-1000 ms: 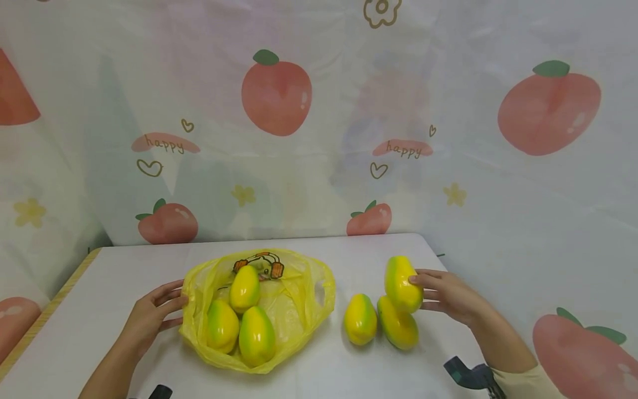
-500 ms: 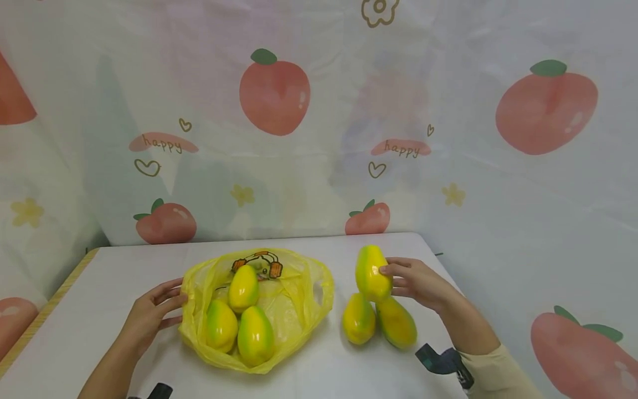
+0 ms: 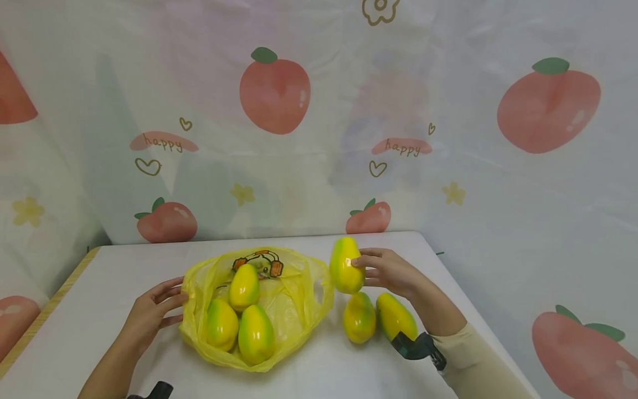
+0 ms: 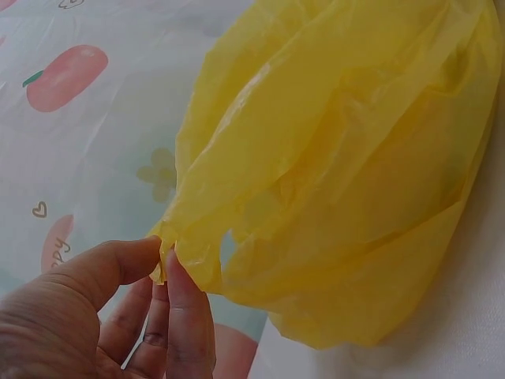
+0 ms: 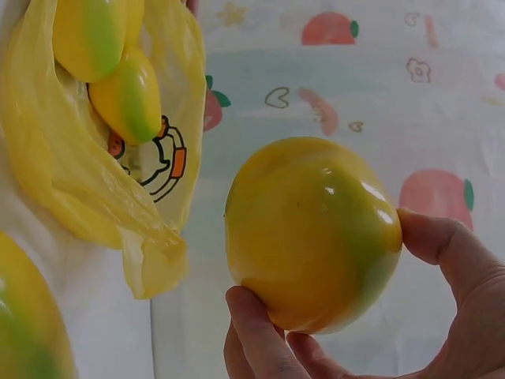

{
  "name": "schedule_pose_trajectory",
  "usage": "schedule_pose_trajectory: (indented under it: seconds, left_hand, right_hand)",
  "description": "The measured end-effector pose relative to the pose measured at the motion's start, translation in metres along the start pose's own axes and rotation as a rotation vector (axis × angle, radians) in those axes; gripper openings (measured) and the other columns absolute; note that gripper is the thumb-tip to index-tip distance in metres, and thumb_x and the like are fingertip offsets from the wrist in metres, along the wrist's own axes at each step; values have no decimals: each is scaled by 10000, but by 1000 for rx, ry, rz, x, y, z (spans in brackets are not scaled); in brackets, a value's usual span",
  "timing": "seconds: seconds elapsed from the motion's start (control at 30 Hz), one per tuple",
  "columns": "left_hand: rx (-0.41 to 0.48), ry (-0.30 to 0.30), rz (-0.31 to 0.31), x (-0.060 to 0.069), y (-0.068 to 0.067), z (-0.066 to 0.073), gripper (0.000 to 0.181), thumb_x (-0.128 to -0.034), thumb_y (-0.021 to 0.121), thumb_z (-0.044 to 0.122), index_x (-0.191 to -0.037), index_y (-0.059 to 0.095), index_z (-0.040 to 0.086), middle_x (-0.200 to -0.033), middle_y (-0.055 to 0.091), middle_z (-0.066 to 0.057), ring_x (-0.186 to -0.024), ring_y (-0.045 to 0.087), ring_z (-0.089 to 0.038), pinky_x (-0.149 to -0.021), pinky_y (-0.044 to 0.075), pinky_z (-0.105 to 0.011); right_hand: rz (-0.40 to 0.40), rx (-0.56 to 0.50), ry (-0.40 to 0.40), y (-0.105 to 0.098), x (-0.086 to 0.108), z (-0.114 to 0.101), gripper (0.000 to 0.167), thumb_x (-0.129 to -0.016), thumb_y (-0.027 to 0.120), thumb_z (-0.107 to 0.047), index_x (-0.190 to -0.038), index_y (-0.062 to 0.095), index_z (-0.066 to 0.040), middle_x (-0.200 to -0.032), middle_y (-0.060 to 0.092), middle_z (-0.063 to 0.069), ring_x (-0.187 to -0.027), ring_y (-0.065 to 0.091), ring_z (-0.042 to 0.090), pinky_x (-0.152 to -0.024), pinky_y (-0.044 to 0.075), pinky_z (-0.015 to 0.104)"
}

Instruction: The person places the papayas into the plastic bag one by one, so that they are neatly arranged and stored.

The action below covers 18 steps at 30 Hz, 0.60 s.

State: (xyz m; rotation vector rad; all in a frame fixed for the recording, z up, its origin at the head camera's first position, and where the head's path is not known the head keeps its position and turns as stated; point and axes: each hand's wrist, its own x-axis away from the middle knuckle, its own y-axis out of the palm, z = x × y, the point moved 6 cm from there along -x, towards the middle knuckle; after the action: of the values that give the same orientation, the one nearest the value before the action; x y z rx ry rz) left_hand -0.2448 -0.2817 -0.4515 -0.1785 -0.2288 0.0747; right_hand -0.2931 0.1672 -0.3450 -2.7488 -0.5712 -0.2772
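Note:
A yellow plastic bag (image 3: 294, 332) lies with its mouth open on the table, three yellow-green papayas (image 3: 256, 335) inside it. At the bag's left edge my left hand (image 3: 152, 310) pinches the rim between thumb and finger, as the left wrist view shows close up. My right hand (image 3: 391, 271) grips another papaya (image 3: 347, 266) by its side, held in the air by the bag's right edge. Below that hand, two more papayas (image 3: 359, 318) rest on the table, one partly covered by the wrist camera mount.
The white table (image 3: 319, 382) has a wooden left edge (image 3: 55, 302). Behind it hangs a pale backdrop cloth (image 3: 299, 172) printed with fruit. A dark wrist mount (image 3: 421, 348) sits at my right sleeve.
My right hand has carried the gripped papaya leftward and slightly up, from over the loose papayas to the bag's right edge. My left hand and the bag have hardly moved.

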Motion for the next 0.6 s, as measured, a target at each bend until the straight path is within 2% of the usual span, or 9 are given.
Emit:
schedule_pose_trajectory:
  seconds: [0.17, 0.4, 0.6]
  left_hand:
    - [3, -7, 1, 0, 0, -1, 768, -916, 696, 375, -1524, 331, 80, -1319, 508, -51, -908, 606, 44, -818, 598, -271]
    - [4, 1, 2, 1, 0, 0, 766, -918, 694, 370, -1523, 329, 75, -1256, 533, 14, -908, 607, 45, -819, 598, -270]
    - [13, 0, 2, 1, 0, 1, 765, -916, 698, 365, -1521, 332, 71, -1230, 548, 50, -910, 610, 43, -820, 597, -271]
  right_hand:
    - [-7, -25, 32, 8, -8, -3, 719, -943, 604, -262, -1476, 280, 94, -1380, 510, 262, -1219, 578, 373, -991, 522, 420]
    - [-17, -34, 84, 25, -17, 0, 746, -918, 637, -252, -1471, 284, 102, -1375, 516, 255, -1218, 574, 394, -995, 520, 445]
    - [-31, -24, 86, 38, -22, -2, 736, -906, 642, -239, -1458, 302, 108, -1401, 485, 266, -1241, 542, 427, -1009, 506, 477]
